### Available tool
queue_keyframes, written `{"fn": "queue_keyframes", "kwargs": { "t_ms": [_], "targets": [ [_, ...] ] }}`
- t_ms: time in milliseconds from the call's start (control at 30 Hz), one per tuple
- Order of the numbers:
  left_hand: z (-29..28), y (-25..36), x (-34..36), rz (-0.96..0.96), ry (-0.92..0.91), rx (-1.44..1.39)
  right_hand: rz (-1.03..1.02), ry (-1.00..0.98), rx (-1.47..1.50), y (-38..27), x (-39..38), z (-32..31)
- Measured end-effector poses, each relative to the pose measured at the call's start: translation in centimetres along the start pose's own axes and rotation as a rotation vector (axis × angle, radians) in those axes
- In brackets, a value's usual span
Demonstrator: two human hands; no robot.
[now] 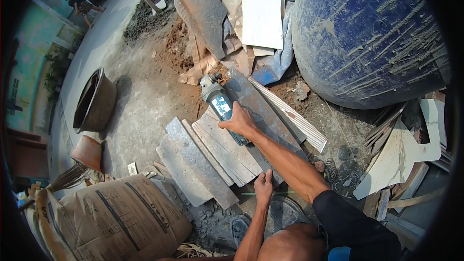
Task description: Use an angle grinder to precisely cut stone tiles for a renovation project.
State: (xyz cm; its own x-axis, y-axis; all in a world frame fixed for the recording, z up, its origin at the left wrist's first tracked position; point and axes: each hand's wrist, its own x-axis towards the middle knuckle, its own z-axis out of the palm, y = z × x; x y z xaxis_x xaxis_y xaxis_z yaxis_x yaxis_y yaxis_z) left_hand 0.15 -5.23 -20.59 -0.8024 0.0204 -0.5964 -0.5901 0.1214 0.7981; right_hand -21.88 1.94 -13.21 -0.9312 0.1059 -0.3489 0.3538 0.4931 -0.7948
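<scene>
My right hand (238, 119) is wrapped round the body of a teal and grey angle grinder (220, 104). The grinder lies across rough grey slabs, its metal head pointing away from me. Below that hand are several pale tile strips (224, 147), and a darker, stained board (263, 108) runs along their right side. My left hand (263, 186) rests by the near edge of these pieces, fingers curled; what they hold, if anything, is hidden. To its left sits a broken grey tile piece (186, 162).
A large blue, mortar-streaked drum (367, 38) stands far right. White tiles (262, 9) lie on sheeting at the back. Broken tile offcuts (394, 159) lie right. A brown paper sack (121, 215) is near left, beyond it a clay-coloured pot (87, 152) and a dark tub (104, 99).
</scene>
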Motion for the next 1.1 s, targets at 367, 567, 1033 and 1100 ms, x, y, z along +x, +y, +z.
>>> {"fn": "queue_keyframes", "kwargs": {
  "t_ms": [367,567,1033,1100],
  "targets": [
    [0.1,-0.3,0.1,0.0,-0.009,-0.016,-0.013,0.034,-0.004,0.1,0.1,0.2],
    [0.1,0.0,0.0,0.017,0.006,0.025,0.013,-0.003,0.015,0.0,0.2,-0.1],
    [0.2,0.0,0.1,0.045,0.025,0.042,0.065,-0.057,0.039,-0.1,0.9,0.1],
    [0.2,-0.2,0.2,0.038,0.02,0.032,0.069,-0.045,0.038,-0.1,1.1,0.1]
  ]
}}
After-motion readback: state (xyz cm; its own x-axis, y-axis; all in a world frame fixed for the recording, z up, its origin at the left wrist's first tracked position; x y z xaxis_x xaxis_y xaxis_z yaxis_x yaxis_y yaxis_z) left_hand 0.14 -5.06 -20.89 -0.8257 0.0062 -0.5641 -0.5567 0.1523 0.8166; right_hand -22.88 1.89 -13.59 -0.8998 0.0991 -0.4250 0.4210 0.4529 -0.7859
